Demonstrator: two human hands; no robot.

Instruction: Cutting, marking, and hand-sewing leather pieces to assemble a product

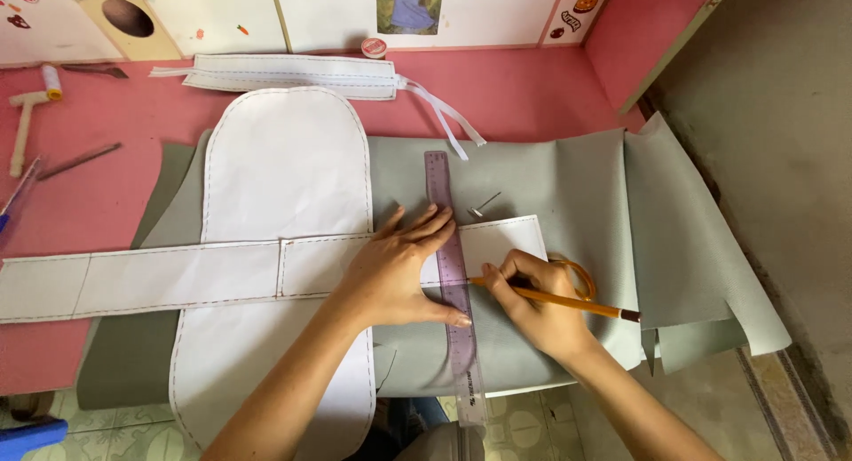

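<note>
Ruler (453, 283): clear purple, centre of frame; long axis runs top to bottom, tilted slightly, lower end past the table edge.
Left hand (399, 270): flat, fingers spread wide, pressing the ruler and the white strip (177, 279) from the ruler's left side.
Right hand (532, 301): closed around a yellow pencil (555, 299), just right of the ruler.
Pencil: lies across the ruler's axis, tip at the ruler's right edge, butt pointing to the right of frame.
Key relation: ruler sits between the two hands; pencil tip meets its right edge.
Under the hands: grey sheet (568, 181) on the pink table (80, 204).
Scissors (577, 275): orange handles, partly hidden behind the right hand.
</note>
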